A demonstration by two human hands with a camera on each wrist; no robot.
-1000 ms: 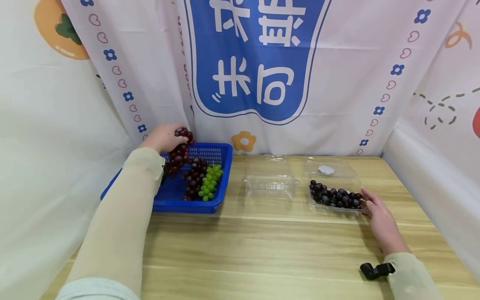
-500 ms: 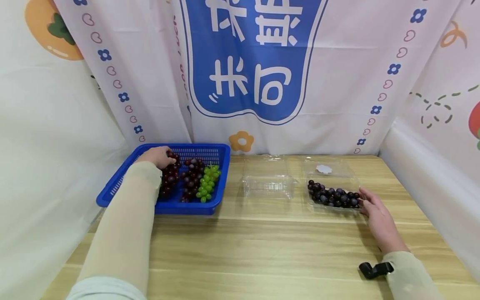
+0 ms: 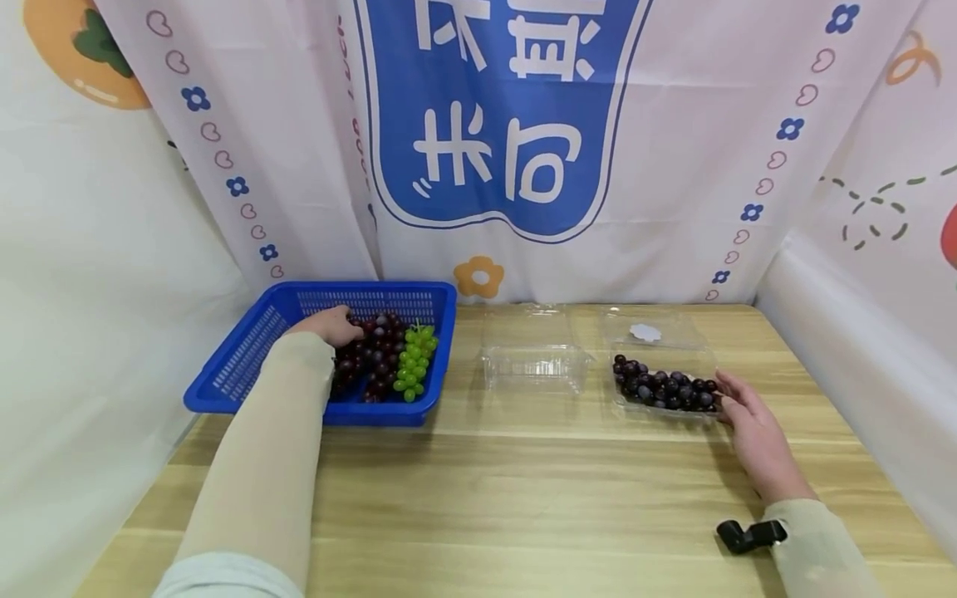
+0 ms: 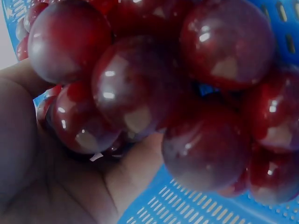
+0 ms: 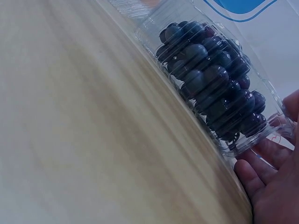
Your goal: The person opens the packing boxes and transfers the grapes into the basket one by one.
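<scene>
In the head view my left hand is inside the blue basket, holding a bunch of dark red grapes. The left wrist view shows these grapes close up against the palm, with fingers partly hidden behind them. Beside them in the basket lie another dark red bunch and a green bunch. On the right, my right hand grips the end of a clear plastic box, thumb at the rim and fingers below. Inside that box rests a bunch of black grapes.
A second clear plastic box, lid raised, stands between the basket and the filled box. The filled box's lid lies back and bears a white label. A printed cloth hangs behind the wooden table.
My left hand has lowered the red bunch from above the basket into it, then shifted right toward the other bunches. The right hand stays at the box.
</scene>
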